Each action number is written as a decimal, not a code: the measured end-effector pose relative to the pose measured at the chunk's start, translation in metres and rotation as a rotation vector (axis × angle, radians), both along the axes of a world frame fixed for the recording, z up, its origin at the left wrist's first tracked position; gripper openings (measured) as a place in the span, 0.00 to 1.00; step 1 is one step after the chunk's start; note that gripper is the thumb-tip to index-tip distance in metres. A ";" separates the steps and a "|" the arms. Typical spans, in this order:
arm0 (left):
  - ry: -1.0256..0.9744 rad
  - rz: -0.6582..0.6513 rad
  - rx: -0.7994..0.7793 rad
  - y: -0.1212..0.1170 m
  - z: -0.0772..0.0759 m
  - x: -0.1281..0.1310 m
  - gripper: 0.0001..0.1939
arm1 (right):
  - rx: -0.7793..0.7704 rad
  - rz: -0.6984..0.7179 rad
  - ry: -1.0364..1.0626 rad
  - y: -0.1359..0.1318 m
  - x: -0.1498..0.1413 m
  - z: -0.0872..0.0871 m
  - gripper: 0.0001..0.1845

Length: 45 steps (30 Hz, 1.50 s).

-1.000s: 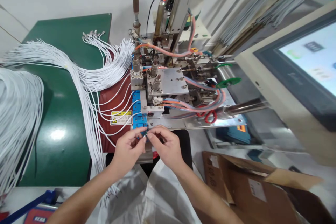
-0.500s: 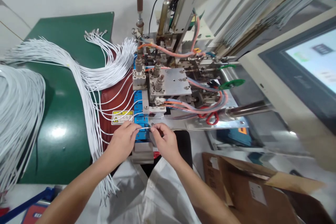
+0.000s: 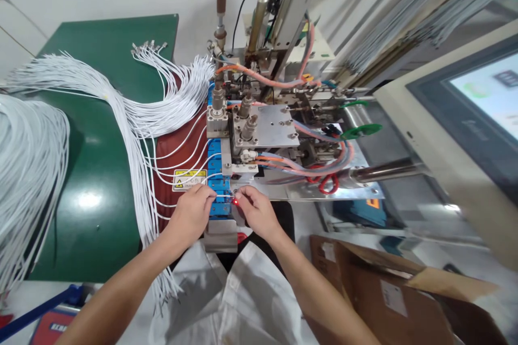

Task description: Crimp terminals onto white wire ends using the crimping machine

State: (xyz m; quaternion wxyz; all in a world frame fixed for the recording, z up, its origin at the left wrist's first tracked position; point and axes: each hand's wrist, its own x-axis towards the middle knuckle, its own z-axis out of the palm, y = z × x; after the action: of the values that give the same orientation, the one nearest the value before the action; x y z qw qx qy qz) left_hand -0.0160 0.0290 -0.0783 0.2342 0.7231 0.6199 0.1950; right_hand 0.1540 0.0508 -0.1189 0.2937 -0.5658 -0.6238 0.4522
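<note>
A thin white cable [image 3: 223, 195] stretches between my two hands across the blue fixture blocks [image 3: 220, 208] at the machine's near edge. My left hand [image 3: 195, 209] pinches the cable on the left of the blocks. At its end, the fingers of my right hand [image 3: 256, 208] are closed on the tip, which they mostly hide. A red light glows beside the right fingertips. Several other white cables run from the large bundle [image 3: 131, 172] into the blue blocks farther back, under the machine's metal clamp parts [image 3: 226, 164].
The soldering-type machine [image 3: 267, 124] with hoses and a wire spool [image 3: 360, 120] stands ahead. A touchscreen panel [image 3: 485, 86] juts in at right, above a cardboard box [image 3: 388, 285]. Another white cable coil [image 3: 30, 172] lies on the green table [image 3: 97, 248].
Both hands have moved from a close pinch together to apart, with the white cable now straight over the blue blocks. A red light has appeared at the right fingertips.
</note>
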 end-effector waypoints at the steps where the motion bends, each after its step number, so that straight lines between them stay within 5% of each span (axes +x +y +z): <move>1: 0.005 -0.004 0.003 0.000 0.000 0.000 0.08 | 0.037 0.016 -0.039 0.001 0.001 0.000 0.12; 7: 0.096 -0.017 0.065 -0.004 -0.003 0.003 0.09 | 0.206 -0.018 -0.130 -0.002 -0.014 -0.008 0.18; 15: 0.440 -0.110 0.164 -0.010 0.002 0.005 0.09 | 0.133 -0.082 -0.014 -0.002 -0.016 -0.016 0.19; 22: 0.407 -0.252 0.279 -0.027 0.009 -0.016 0.16 | 0.126 -0.361 0.278 -0.006 -0.004 -0.010 0.18; 27: 0.367 -0.668 -0.128 -0.064 0.030 -0.031 0.12 | 0.116 -0.332 0.412 -0.012 0.003 -0.002 0.19; 33: 0.706 -0.595 -0.109 -0.097 -0.004 -0.050 0.11 | 0.088 -0.250 0.493 -0.017 0.002 0.009 0.20; 37: 0.792 -0.788 -0.185 -0.087 -0.001 -0.047 0.12 | 0.072 -0.257 0.482 -0.020 0.005 0.011 0.20; 42: 0.496 -0.734 -0.028 -0.055 0.035 -0.016 0.10 | 0.058 -0.277 0.477 -0.024 0.008 0.010 0.21; 45: 0.423 -0.679 0.023 -0.046 0.042 -0.005 0.13 | 0.045 -0.273 0.480 -0.025 0.007 0.010 0.21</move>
State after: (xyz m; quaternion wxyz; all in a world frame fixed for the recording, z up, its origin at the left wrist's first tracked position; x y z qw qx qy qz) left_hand -0.0206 -0.0168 -0.0361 0.1443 0.9137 0.3779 -0.0397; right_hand 0.1612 0.0256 -0.1091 0.5038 -0.5146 -0.4643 0.5156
